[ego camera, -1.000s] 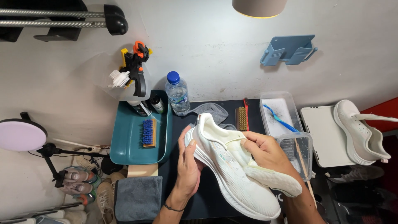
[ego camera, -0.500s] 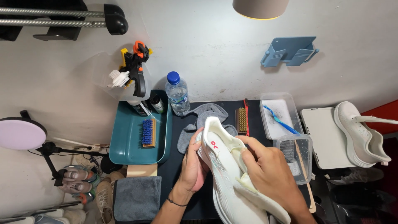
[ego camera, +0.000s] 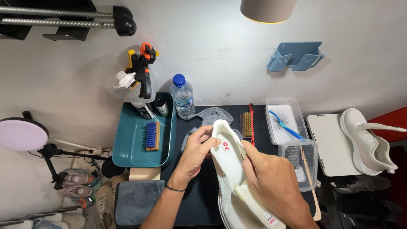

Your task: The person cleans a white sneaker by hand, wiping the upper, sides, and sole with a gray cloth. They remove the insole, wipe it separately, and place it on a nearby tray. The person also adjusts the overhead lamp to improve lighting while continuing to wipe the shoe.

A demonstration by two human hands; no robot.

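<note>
White sneaker [ego camera: 231, 169] held above the dark table [ego camera: 199, 199], long axis running from the heel, far from the viewer, toward the near edge, opening facing up. Left hand [ego camera: 196, 153] pinches the heel collar; right hand [ego camera: 271, 182] closes on the side, apparently also on a loose insole [ego camera: 254, 205]. Teal tray [ego camera: 135, 146] lies left.

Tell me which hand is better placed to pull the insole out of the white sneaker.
Probably the right hand: its fingers already reach into the opening of the white sneaker, pinching the insole. The left hand grips the heel, steadying it.
</note>
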